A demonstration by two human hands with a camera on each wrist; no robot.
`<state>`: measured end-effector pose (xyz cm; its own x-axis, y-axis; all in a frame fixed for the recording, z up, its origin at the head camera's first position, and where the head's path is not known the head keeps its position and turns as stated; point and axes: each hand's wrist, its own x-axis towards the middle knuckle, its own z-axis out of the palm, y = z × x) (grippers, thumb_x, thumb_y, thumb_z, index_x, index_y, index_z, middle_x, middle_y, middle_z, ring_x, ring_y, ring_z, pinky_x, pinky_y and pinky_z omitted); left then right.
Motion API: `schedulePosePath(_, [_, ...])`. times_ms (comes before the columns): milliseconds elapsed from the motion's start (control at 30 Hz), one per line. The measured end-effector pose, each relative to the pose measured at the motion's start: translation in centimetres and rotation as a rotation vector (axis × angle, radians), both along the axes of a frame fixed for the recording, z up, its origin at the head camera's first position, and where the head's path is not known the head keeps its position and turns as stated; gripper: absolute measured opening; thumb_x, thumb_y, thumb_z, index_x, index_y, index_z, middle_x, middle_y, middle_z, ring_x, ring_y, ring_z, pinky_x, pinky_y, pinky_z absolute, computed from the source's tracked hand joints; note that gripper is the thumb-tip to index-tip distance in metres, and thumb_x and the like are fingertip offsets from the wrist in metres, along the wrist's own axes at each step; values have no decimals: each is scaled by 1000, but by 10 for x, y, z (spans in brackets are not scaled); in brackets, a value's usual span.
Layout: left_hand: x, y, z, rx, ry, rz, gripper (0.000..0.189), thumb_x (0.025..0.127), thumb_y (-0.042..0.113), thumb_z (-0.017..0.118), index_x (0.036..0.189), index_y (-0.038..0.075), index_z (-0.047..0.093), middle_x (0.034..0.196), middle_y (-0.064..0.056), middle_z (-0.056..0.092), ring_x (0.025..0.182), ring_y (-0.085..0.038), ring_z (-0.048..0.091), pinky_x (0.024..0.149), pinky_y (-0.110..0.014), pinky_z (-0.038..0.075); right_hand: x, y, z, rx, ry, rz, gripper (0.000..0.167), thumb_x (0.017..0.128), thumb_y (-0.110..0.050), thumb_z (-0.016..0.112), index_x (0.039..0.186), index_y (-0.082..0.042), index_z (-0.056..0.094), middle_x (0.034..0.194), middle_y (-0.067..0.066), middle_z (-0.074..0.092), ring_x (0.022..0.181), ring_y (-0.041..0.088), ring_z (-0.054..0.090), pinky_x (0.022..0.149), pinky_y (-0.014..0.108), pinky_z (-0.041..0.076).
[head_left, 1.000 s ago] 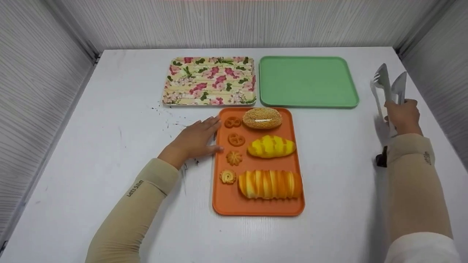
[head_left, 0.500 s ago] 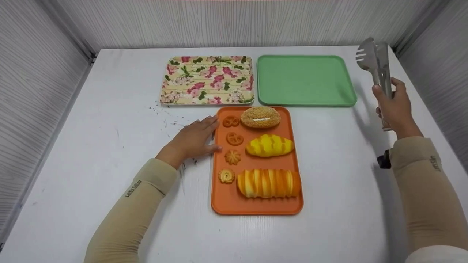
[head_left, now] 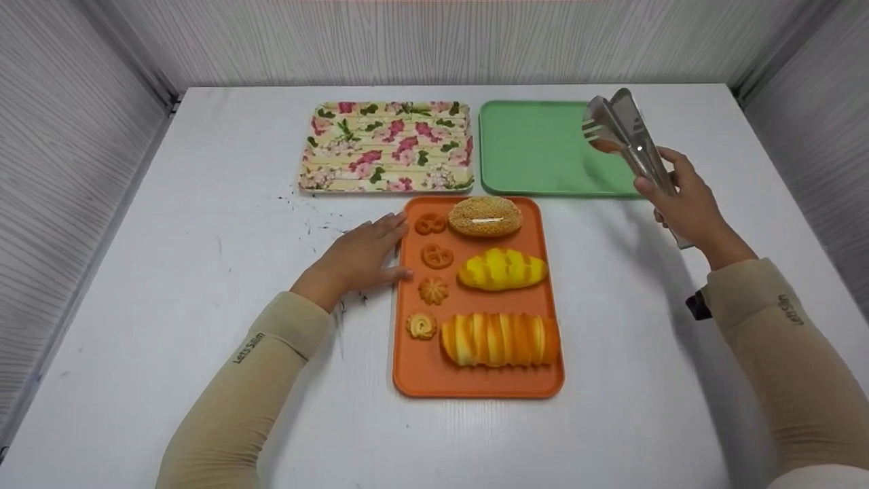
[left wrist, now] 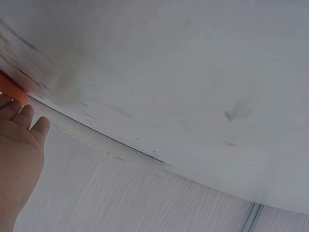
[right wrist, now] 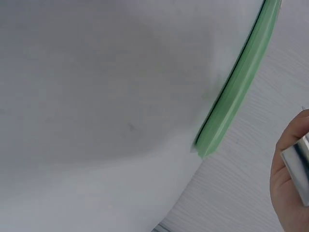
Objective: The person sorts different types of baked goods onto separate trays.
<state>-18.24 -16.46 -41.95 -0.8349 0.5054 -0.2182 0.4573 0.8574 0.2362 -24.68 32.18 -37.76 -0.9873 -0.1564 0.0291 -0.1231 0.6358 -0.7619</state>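
In the head view my right hand [head_left: 689, 200] grips metal tongs [head_left: 628, 139], one end slotted like a fork; their tips hang over the right part of the green tray [head_left: 536, 149]. The right wrist view shows only part of that hand and the tongs' shiny end [right wrist: 299, 164]. With fingers extended, my left hand [head_left: 353, 258] touches the left edge of the orange tray [head_left: 475, 386]. On that tray lie a sesame bun [head_left: 485, 217], a yellow bread roll [head_left: 502, 269], a ridged loaf [head_left: 501, 341], two pretzels [head_left: 436, 256], a flower-shaped cookie [head_left: 433, 291] and a swirl cookie [head_left: 421, 326].
A floral tray [head_left: 390, 146] lies at the back, left of the green one. Both sit just behind the orange tray on a white table [head_left: 204, 238]. Wood-patterned panels [head_left: 448, 44] enclose the back and sides.
My right hand has lifted the tongs from the right side of the table and swung them left, over the green tray. The left hand stays at the orange tray's edge.
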Motion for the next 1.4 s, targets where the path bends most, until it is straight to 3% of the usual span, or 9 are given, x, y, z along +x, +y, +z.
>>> schedulePosePath(400, [1, 1, 3, 11, -4, -12, 89, 90, 63, 47, 154, 10, 15, 159, -3, 7, 144, -22, 8, 114, -42, 12, 14, -27, -3, 33, -83, 161, 64, 93, -41, 60, 148, -36, 29, 110, 10, 48, 61, 21, 51, 53, 30, 45])
schedulePosePath(600, [1, 0, 2, 4, -6, -9, 89, 90, 64, 46, 154, 11, 14, 159, -2, 6, 144, -20, 7, 114, -41, 13, 31, -48, 12, 64, -120, 204, 64, 92, -32, 64, 148, -26, 34, 118, 18, 52, 63, 24, 52, 57, 31, 47])
schedulePosePath(833, [1, 1, 3, 2, -12, -5, 89, 90, 64, 46, 154, 11, 13, 159, -1, 5, 144, -20, 6, 115, -41, 12, 20, -42, -12, 99, -72, 284, 65, 88, -31, 70, 145, -33, 39, 106, 14, 53, 63, 28, 55, 53, 31, 48])
schedulePosePath(1167, [0, 1, 1, 9, -12, -5, 89, 90, 64, 46, 154, 11, 15, 159, -1, 5, 144, -21, 7, 114, -42, 13, 20, -46, -20, 184, 17, 408, 67, 83, -37, 74, 141, -40, 42, 93, 7, 55, 60, 22, 48, 55, 30, 42])
schedulePosePath(1400, [0, 1, 1, 15, -3, -5, 88, 91, 63, 47, 154, 10, 16, 159, -2, 7, 144, -20, 7, 114, -41, 12, 20, -52, -24, 240, 15, 453, 70, 80, -43, 75, 141, -34, 44, 96, 2, 60, 66, 20, 51, 60, 34, 43])
